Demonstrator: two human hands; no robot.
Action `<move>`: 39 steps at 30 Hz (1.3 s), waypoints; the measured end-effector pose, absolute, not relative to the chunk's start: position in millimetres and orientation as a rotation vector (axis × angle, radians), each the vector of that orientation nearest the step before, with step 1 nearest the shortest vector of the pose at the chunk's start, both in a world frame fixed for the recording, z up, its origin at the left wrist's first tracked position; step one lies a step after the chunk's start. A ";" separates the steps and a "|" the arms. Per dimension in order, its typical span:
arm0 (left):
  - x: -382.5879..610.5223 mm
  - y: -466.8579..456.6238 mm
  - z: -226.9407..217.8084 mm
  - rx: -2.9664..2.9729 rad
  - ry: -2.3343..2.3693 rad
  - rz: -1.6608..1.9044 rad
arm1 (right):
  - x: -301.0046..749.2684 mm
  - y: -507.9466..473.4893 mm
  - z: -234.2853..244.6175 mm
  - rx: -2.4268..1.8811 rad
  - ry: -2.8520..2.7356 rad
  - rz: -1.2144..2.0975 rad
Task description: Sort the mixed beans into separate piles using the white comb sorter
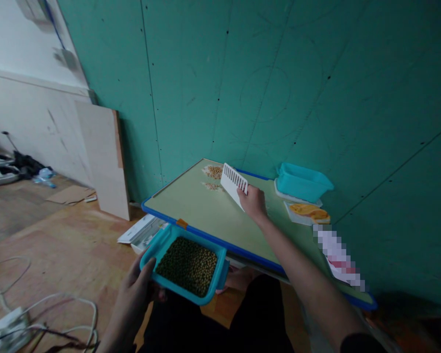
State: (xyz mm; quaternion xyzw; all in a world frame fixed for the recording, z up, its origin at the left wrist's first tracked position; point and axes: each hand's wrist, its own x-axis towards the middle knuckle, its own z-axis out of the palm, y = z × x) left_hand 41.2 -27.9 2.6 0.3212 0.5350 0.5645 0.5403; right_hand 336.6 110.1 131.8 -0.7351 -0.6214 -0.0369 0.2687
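My left hand [139, 282] grips the left side of a teal plastic box [220, 274], its thumb over the rim. Dark green and tan beans [187, 264] fill the box, which is held at the table's front edge. My right hand [253, 202] is closed on a flat white slotted plastic plate [232, 185], tilted over the table [206, 215]. Just left of the plate's slotted end, a small pile of tan beans [215, 171] and a thinner scatter of beans [212, 186] lie on the tabletop. The plate hides part of the surface behind it.
On the table's right stand another teal box [303, 182] on a white base, a white tray with something yellow [310, 212], and a blurred-out packet [338, 255]. A green wall [191, 88] rises behind. Cables [69, 299] and a power strip [12, 326] lie on the floor left.
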 end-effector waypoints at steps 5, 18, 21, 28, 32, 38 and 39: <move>45.9 -27.4 10.0 0.717 1.292 1.356 | 334.9 130.1 128.6 -1.978 -1.620 -0.049; 47.2 -24.8 17.0 0.750 1.306 1.356 | 333.2 151.1 109.3 -1.866 -1.502 0.170; 46.1 -22.9 17.4 0.769 1.300 1.341 | 336.8 162.0 108.4 -1.826 -1.497 0.170; 44.0 -22.2 13.7 0.804 1.300 1.328 | 329.2 207.6 110.6 -1.675 -1.526 0.256; 44.6 -24.4 14.2 0.798 1.311 1.328 | 317.0 217.7 108.8 -1.676 -1.517 0.333; 42.1 -25.5 10.4 0.813 1.302 1.305 | 312.4 215.3 111.1 -1.646 -1.535 0.412; 40.9 -25.3 10.1 0.815 1.302 1.301 | 313.2 215.7 111.3 -1.628 -1.534 0.427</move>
